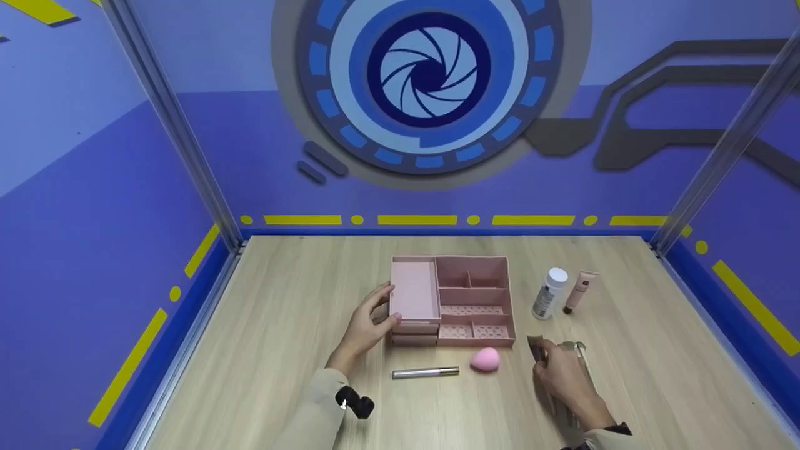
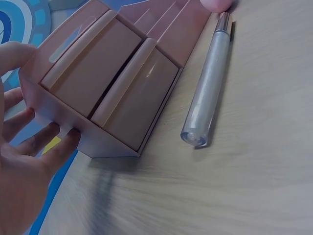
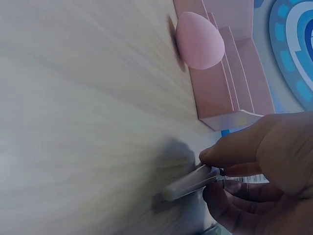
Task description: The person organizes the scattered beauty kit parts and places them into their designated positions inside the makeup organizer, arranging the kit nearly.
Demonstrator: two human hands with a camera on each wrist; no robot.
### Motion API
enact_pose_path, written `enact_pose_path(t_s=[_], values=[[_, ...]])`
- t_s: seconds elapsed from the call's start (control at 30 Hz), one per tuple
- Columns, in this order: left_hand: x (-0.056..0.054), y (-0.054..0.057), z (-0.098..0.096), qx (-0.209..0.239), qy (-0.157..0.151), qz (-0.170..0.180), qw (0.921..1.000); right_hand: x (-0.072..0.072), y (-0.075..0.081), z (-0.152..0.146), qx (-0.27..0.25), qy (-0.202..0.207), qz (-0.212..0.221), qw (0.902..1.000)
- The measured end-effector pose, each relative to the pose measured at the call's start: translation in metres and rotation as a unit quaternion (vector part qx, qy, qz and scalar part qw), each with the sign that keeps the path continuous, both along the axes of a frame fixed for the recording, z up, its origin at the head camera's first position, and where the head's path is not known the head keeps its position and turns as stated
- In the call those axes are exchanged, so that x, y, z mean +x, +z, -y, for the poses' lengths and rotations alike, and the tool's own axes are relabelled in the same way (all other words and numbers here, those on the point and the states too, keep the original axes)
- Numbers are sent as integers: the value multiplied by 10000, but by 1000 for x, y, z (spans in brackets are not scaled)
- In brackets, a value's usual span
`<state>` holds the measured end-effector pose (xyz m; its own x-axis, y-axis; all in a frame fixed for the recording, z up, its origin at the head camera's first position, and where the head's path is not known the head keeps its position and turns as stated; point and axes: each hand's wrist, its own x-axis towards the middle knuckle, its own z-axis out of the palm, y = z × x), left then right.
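A pink desktop organizer (image 1: 475,300) with several compartments stands mid-table; two drawers (image 2: 98,63) face the front. My left hand (image 1: 369,322) touches its left side, fingers spread on the wall and thumb at the top front corner. The right hand (image 1: 565,375) pinches a slim, pale-handled makeup brush (image 3: 188,186) just above the table; in the head view its brown bristles (image 1: 535,342) poke out past the fingers. More brushes (image 1: 582,353) lie partly hidden under that hand. In front of the organizer lie a silver cosmetic tube (image 1: 425,372) and a pink makeup sponge (image 1: 485,360).
Right of the organizer are a white bottle (image 1: 550,294) and a small pink squeeze tube (image 1: 580,292). Blue and purple panels (image 1: 431,200) enclose the wooden table (image 1: 300,281) at the back and both sides, with metal posts at the corners.
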<state>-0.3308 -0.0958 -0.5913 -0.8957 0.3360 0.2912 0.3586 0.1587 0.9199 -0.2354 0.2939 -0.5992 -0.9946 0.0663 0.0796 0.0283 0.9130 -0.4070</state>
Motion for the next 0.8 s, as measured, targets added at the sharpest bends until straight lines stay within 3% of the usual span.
enact_pose_path(t_s=[0.2,0.5,0.8], values=[[0,0,2,169,-178,123,9996,-1,0,0,61,-61,92,9999],[14,26,4,337,-336,102,9988,-2,7,-3,-265,-288,234,9990],[14,22,4,547,-405,339,9971,-5,22,1,-418,-206,-208,9987]])
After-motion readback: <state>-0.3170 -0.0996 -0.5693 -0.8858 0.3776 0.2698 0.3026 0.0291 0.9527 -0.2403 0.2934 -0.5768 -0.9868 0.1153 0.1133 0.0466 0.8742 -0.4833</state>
